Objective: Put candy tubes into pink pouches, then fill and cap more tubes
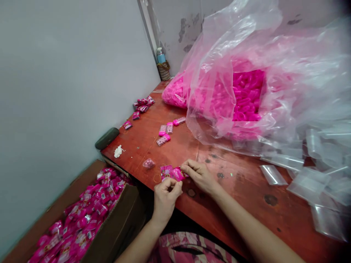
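Observation:
Both my hands meet at the front edge of a red-brown wooden table [241,182]. My left hand [165,193] is closed, its fingertips pinching the lower edge of a small pink packet [172,173] with a printed pink card. My right hand [199,175] pinches the same packet from the right. A small clear bag with pink pieces [148,163] lies just left of the packet.
A cardboard box [120,223] of finished pink packets stands below left. Several filled packets [167,129] lie mid-table, more [142,104] by the wall. A big clear plastic sack of pink pieces [246,95] fills the back right. Empty clear bags [301,175] lie at right.

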Tool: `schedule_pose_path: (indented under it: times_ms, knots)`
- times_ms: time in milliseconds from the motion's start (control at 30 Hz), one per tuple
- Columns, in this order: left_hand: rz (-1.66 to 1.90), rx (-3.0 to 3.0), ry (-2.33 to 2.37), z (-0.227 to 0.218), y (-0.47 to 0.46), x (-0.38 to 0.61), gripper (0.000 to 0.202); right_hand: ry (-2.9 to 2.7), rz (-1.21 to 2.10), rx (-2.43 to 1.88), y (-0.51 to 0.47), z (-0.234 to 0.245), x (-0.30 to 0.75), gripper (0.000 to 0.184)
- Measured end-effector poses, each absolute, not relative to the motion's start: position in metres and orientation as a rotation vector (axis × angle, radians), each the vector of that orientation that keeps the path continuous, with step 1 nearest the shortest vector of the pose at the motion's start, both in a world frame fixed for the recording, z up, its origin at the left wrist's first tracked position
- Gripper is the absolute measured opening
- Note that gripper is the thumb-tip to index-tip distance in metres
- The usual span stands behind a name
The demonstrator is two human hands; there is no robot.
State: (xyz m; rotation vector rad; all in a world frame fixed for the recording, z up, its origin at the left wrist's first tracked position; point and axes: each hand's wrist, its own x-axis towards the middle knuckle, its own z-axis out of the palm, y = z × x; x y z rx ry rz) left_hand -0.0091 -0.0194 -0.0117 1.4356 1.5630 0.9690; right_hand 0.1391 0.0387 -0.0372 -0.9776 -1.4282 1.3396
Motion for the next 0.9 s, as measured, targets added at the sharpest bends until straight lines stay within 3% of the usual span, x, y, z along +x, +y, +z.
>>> schedule_pose_path:
  times_ms: [167, 467, 667, 900]
  knots:
    - [1.143, 1.323, 1.54, -0.016, -0.015, -0.019, 0.02, -1.332, 1.465, -0.966, 0.039, -0.04, 0.142, 0.029]
    - [1.074, 1.041, 1.272, -0.017, 0.002, -0.009, 0.023, -1.372, 1.494, -0.932, 0.042, -0.046, 0.145, 0.029]
    - [1.108, 0.872, 1.32, -0.019, 0.009, -0.006, 0.021, -1.53, 1.335, -0.953, 0.042, -0.049, 0.14, 0.028]
    - [1.24, 1.206, 1.51, -0.017, 0.001, 0.0, 0.026, -1.595, 1.156, -1.039, 0.04, -0.043, 0.144, 0.027]
